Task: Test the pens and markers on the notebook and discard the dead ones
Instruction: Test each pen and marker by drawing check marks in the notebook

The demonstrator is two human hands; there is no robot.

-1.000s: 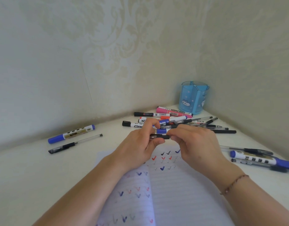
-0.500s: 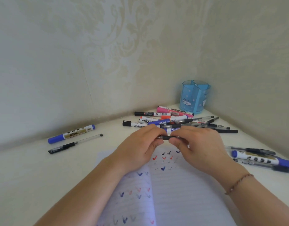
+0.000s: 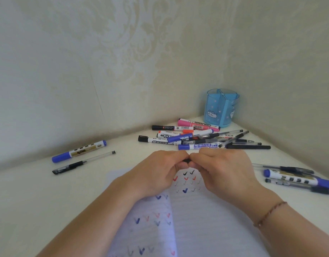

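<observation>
The left hand (image 3: 156, 175) and right hand (image 3: 223, 171) have closed together; fingertips touching, both pinch a black pen (image 3: 186, 161).

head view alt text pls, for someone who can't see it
Two bare hands, left hand and right hand, meet over an open notebook full of coloured tick marks, together gripping a small black pen that they mostly hide. Behind them a pile of markers and pens lies by a blue pen holder in the wall corner; a few more lie at either side.
</observation>
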